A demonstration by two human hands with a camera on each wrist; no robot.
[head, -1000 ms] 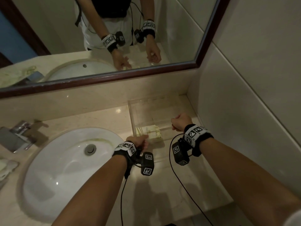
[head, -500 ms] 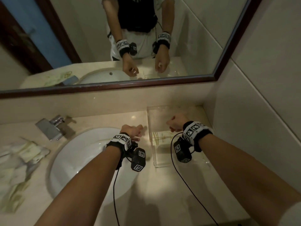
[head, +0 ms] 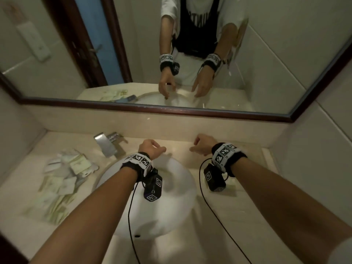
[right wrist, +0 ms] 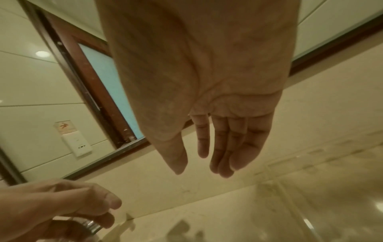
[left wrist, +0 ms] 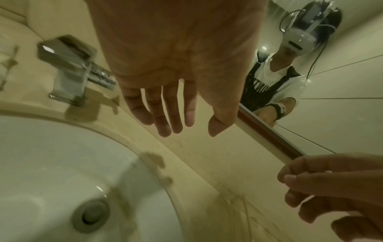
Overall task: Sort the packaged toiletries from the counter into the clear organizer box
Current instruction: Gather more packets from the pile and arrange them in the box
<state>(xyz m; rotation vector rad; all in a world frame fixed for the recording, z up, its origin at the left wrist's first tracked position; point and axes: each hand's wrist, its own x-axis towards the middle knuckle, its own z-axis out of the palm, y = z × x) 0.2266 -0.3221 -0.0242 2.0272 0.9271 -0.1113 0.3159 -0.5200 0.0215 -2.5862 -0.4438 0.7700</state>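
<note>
Both hands hang empty above the basin (head: 152, 202). The left hand (head: 150, 149) sits over the back rim of the basin, just right of the tap (head: 109, 143), and the left wrist view shows its fingers (left wrist: 163, 113) straight and relaxed, holding nothing. The right hand (head: 202, 146) hovers over the counter (head: 219, 216) to the right of the basin, fingers (right wrist: 225, 147) loose and bare as well.

The packets (head: 64, 178) to be sorted lie in a loose heap on the counter left of the basin, beyond the tap, overlapping one another. The clear box is hard to make out here; faint straight edges on the counter right of the basin, under the right forearm, may be its walls, but I cannot say for sure.

The step in hand looks like a fetch: cross to the heap and bring packets over. The left hand is the nearer one, so it should probably lead, swinging left past the tap rather than over its handle. The packets look flat and slippery and they overlap, so a pinch on one free edge at the top of the heap is likely to lift cleaner than a scoop, which could push others toward the basin. Carry low across the basin and keep the dangling wrist cables clear of the tap. The right hand can wait by the spot right of the basin to steady the box or take the packet.
</note>
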